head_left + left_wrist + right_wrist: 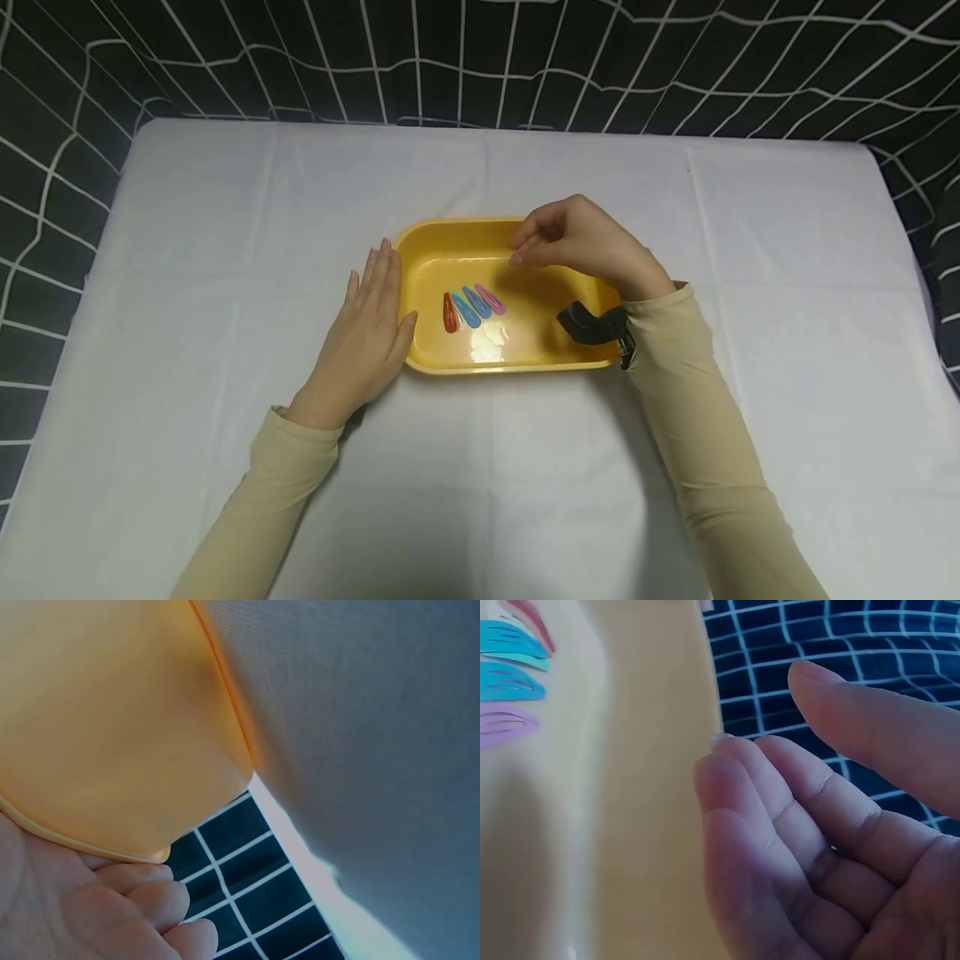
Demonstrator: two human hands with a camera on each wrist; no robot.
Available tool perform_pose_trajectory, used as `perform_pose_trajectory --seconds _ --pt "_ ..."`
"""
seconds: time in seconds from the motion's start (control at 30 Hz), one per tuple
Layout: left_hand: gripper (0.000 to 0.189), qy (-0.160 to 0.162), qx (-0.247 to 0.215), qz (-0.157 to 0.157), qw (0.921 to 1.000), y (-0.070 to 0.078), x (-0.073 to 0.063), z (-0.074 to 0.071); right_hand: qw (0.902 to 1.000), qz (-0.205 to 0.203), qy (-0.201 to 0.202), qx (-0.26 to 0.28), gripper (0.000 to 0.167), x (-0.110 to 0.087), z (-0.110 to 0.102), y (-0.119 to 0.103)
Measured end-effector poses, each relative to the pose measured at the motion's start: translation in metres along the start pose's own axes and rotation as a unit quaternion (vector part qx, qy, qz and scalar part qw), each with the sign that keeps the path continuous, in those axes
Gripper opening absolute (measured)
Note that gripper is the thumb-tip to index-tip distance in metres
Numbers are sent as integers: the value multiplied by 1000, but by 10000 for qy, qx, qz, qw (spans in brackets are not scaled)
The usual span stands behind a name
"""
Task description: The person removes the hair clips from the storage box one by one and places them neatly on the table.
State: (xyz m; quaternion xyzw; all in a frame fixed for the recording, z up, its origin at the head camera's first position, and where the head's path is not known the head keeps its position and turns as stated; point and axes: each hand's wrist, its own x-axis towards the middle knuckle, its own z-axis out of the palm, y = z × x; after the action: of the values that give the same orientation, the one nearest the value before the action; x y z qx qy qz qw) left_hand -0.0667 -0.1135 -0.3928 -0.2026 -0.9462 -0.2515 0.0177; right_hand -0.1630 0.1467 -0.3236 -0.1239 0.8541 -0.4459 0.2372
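Note:
Several snap hair clips (477, 308), in red, blue, pink and a partly covered mint, lie in a slanted row in a shallow yellow tray (517, 367). My left hand (358, 337) lies with straight fingers along the tray's left end, touching its rim. Over the tray's far right part is my right hand (577, 242), fingers loosely bent. In the right wrist view the thumb (877, 724) stands apart from the fingers, with nothing between them. The clips, among them the pink clip (506, 724), are to the side of that hand.
A white cloth (225, 250) covers the table under the tray. Dark walls with white netting (450, 67) border the far side and both sides. A black camera mount (592, 323) on the right wrist hangs over the tray's right end.

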Motion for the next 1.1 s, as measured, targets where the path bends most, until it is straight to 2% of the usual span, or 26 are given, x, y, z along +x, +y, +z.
perform_pose_trajectory --seconds 0.27,0.73,0.93,1.1 --pt "64 -8 -13 24 10000 1 0 2 9990 36 -449 78 13 12 10 11" --pt "65 -26 -37 0 10000 1 -2 -1 9974 87 -711 -73 10 22 23 16" --pt "65 -33 -27 24 10000 1 -2 -1 9958 186 -852 -266 11 26 27 20" --pt "65 -21 -26 24 10000 0 -2 0 9939 252 -855 -651 10 28 29 22"
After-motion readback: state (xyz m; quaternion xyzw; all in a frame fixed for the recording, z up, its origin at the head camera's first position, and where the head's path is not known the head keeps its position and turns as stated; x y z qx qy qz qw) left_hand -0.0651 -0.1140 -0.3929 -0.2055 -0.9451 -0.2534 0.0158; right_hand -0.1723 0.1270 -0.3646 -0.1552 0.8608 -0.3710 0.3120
